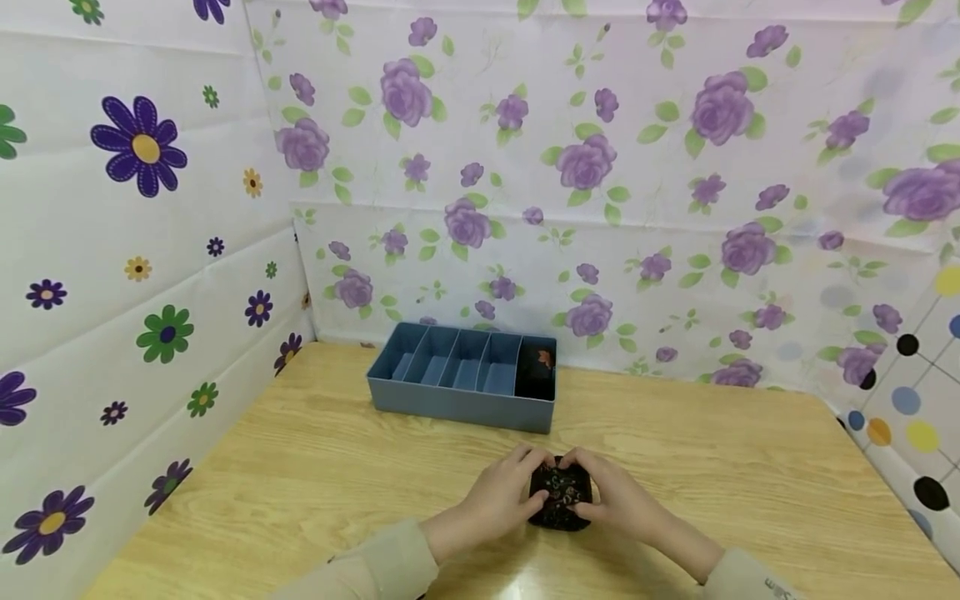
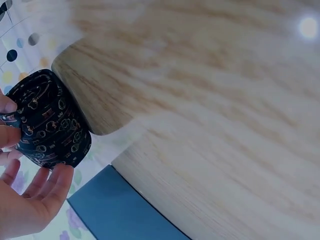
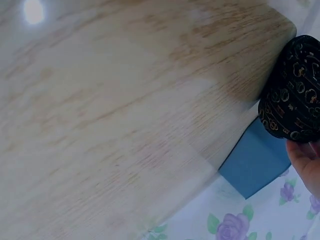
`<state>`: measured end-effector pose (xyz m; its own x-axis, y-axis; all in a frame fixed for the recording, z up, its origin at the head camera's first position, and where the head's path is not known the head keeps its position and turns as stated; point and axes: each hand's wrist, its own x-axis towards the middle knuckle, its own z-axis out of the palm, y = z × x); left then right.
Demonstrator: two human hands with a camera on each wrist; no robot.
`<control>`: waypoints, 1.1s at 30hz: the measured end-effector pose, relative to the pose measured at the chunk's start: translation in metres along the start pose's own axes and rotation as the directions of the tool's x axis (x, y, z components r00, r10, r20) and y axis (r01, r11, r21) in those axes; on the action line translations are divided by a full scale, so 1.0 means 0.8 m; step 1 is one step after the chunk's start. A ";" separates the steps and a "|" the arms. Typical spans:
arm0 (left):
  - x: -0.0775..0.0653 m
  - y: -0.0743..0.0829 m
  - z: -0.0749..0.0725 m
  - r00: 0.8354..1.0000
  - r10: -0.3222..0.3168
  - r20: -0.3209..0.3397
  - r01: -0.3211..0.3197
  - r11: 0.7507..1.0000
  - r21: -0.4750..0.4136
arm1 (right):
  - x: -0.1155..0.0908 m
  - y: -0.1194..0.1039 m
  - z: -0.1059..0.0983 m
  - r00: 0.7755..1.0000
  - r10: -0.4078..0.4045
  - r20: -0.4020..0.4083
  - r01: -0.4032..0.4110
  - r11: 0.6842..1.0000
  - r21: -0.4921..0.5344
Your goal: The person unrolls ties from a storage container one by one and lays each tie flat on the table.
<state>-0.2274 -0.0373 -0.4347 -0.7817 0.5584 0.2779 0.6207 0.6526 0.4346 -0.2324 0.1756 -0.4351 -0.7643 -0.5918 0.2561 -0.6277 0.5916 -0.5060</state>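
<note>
A rolled black cloth (image 1: 561,505) with a small gold and white pattern is between my two hands, over the front part of the table. My left hand (image 1: 501,495) holds its left side, thumb on the near face and fingertips at the far edge. On the opposite side my right hand (image 1: 621,498) grips it in the same way, the fingertips of both hands close together. In the left wrist view the roll (image 2: 55,125) shows its wound layers at one end. The right wrist view shows part of the roll (image 3: 292,95), cut off by the frame edge.
Behind the hands stands a blue-grey box (image 1: 461,402) with several compartments side by side. Its rightmost compartment holds a black item (image 1: 536,379) with an orange leaf mark. Flowered sheets (image 1: 480,167) hang behind and beside the wooden table (image 1: 712,450).
</note>
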 end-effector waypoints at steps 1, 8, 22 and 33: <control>-0.001 0.000 -0.001 1.000 0.002 0.006 -0.002 1.000 -0.006 | 0.000 0.001 -0.001 1.000 -0.005 0.011 0.005 1.000 0.003; -0.002 -0.005 -0.006 1.000 0.005 0.007 -0.005 1.000 -0.005 | -0.003 0.000 -0.004 0.999 -0.029 0.032 0.030 0.999 -0.043; 0.003 -0.020 -0.007 0.997 0.024 0.069 -0.031 0.995 0.097 | -0.005 0.002 -0.007 0.998 -0.054 0.019 0.056 0.987 -0.151; -0.003 -0.018 -0.007 0.989 0.047 0.139 -0.100 0.908 0.408 | -0.007 -0.001 -0.008 0.992 -0.103 0.074 0.118 0.962 -0.248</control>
<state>-0.2351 -0.0508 -0.4371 -0.7358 0.6540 0.1759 0.6665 0.7453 0.0172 -0.2289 0.1821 -0.4307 -0.6827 -0.6883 0.2454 -0.7305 0.6347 -0.2520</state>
